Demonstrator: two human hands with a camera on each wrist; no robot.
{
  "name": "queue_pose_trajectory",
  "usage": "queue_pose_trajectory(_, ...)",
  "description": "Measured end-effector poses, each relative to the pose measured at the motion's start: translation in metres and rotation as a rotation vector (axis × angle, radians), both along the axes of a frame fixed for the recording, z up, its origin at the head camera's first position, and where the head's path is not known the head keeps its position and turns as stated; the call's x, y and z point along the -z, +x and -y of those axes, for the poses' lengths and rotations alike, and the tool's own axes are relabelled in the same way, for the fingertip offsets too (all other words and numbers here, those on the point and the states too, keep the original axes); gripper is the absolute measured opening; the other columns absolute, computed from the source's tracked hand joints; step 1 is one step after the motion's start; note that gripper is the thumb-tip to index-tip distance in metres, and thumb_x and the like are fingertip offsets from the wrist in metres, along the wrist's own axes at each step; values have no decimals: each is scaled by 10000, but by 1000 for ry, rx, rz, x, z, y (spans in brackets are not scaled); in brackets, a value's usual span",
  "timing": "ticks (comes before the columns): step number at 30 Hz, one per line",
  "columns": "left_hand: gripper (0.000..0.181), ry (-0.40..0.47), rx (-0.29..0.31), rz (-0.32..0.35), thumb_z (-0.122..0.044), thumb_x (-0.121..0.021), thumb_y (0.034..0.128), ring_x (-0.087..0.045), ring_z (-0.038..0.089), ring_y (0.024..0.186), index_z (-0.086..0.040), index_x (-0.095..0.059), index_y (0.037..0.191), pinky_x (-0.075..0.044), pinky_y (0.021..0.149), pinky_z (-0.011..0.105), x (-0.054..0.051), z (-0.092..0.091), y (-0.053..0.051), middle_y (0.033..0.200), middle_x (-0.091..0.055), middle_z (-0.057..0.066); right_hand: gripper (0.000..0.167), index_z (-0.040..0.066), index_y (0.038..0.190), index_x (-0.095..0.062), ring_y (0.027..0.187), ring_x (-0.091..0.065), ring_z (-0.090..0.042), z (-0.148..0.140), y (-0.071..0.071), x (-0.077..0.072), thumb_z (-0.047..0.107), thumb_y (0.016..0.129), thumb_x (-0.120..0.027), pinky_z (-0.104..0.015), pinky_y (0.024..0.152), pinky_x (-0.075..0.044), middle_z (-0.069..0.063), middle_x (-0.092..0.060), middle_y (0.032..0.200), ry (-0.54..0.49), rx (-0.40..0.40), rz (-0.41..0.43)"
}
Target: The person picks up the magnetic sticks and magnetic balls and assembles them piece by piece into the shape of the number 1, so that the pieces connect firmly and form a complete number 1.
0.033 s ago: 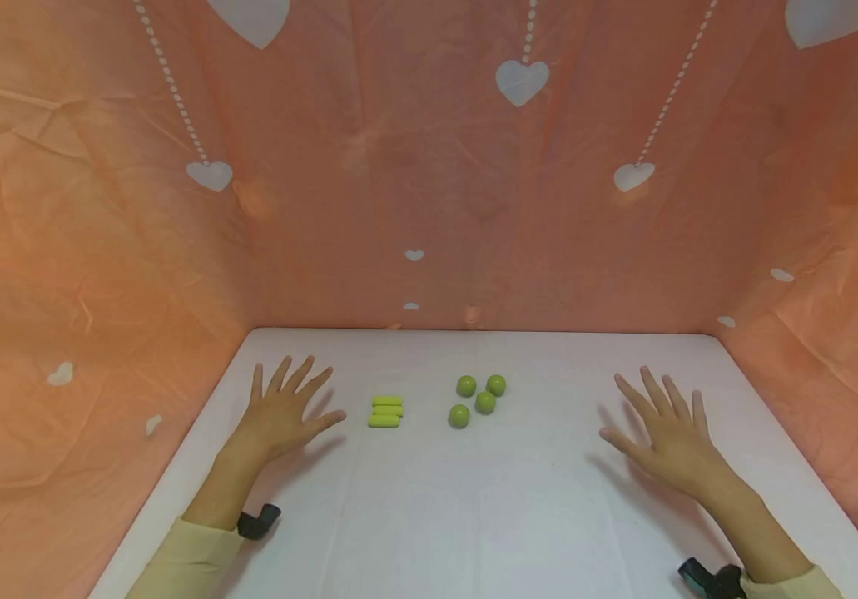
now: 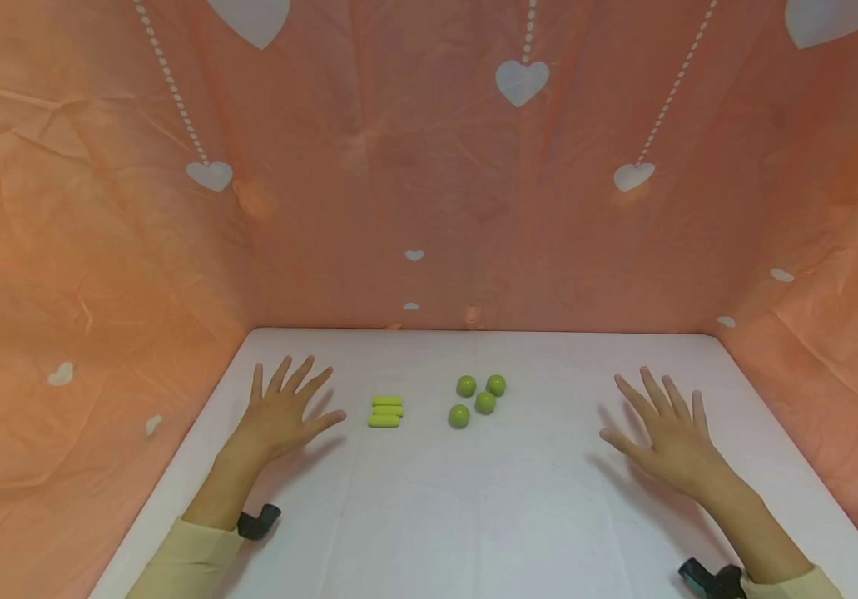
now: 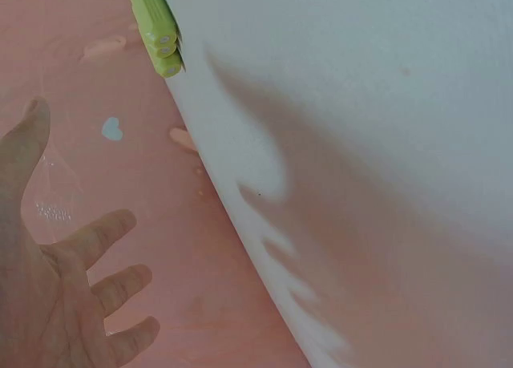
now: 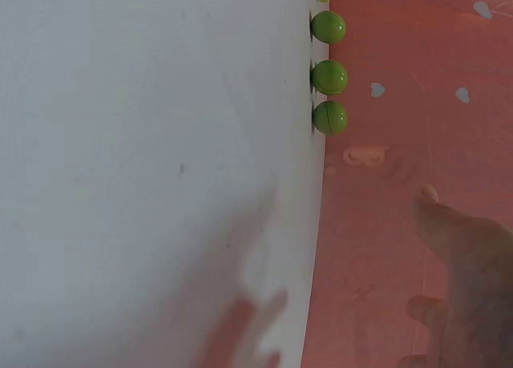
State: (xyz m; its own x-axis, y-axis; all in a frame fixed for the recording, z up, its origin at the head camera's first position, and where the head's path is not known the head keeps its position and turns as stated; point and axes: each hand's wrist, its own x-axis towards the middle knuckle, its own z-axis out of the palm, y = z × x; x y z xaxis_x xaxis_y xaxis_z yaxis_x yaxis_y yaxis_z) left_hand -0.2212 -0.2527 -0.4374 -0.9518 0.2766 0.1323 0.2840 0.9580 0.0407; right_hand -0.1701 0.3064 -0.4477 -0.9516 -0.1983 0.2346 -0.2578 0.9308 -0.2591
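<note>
My left hand (image 2: 279,420) hovers over the left part of the white table, fingers spread and holding nothing. Just right of its thumb lie three short yellow-green cylinders (image 2: 386,412), side by side; their ends, with greyish centres, show in the left wrist view (image 3: 160,35). Several shiny green balls (image 2: 484,403) sit in a loose group near the middle, right of the cylinders. On the right side my right hand (image 2: 672,445) is also held above the table, fingers spread, touching nothing. The right wrist view shows some of the balls (image 4: 329,78) in a row.
A white-covered table (image 2: 429,507) spreads under both hands. Orange-pink cloth (image 2: 429,166) with pale hearts stands behind it and along both sides. Black straps with small devices are on the left wrist (image 2: 259,522) and right wrist (image 2: 711,578).
</note>
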Motion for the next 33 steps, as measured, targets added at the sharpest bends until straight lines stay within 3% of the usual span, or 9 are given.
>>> queue_pose_trajectory(16, 845, 39, 33, 17, -774, -423, 829, -109, 403, 1456, -250, -348, 1488, 71, 1092, 666, 7, -8, -3, 1577, -242, 111, 829, 272, 1527, -224, 1438, -64, -472, 9, -2, 5, 595, 859, -594, -631, 1073, 185, -184, -124, 1592, -18, -30, -5)
queue_pose_trajectory(28, 811, 45, 88, 16, -752, -439, 842, -169, 396, 1445, -263, -356, 1483, 39, 1102, 662, 9, -26, -10, 1566, -271, 108, 831, 267, 1513, -271, 1436, -137, -441, 34, -10, 9, 623, 838, -602, -664, 1100, 29, -166, -187, 1583, 1, -80, -20)
queue_pose_trajectory(33, 793, 47, 106, 31, -748, -429, 850, -177, 379, 1448, -274, -357, 1481, 39, 1112, 646, 9, -32, -15, 1569, -271, 89, 835, 271, 1510, -277, 1436, -153, -427, 45, -14, 11, 637, 832, -599, -632, 1119, 49, -146, -175, 1590, -4, -111, -16)
